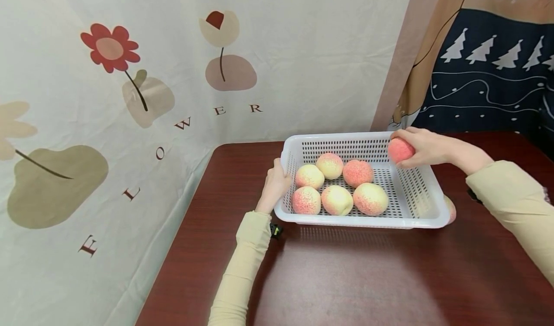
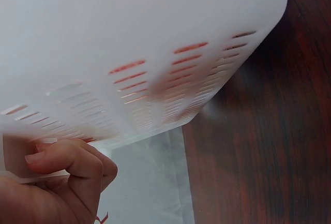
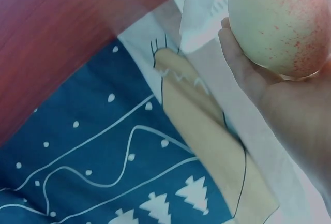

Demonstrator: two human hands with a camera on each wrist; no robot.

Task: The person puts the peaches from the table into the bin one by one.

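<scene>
A white slotted plastic basket [image 1: 337, 221] stands on the dark red table, with several pink and yellow peaches in its left and middle part, such as one peach [image 1: 371, 199] near the front. My left hand [image 1: 276, 184] grips the basket's left rim; in the left wrist view its curled fingers [image 2: 77, 167] show at the basket's edge. Over the basket's back right corner, my right hand [image 1: 426, 147] holds a peach [image 1: 400, 150] between thumb and fingers. In the right wrist view that peach [image 3: 282, 25] looks pale with red speckles.
Another peach [image 1: 450, 209] lies on the table [image 1: 346, 273] just outside the basket's right side, partly hidden by it. Behind the table hangs a printed cloth [image 1: 303, 52]; a dark blue tree-patterned part [image 1: 484, 85] is at the right.
</scene>
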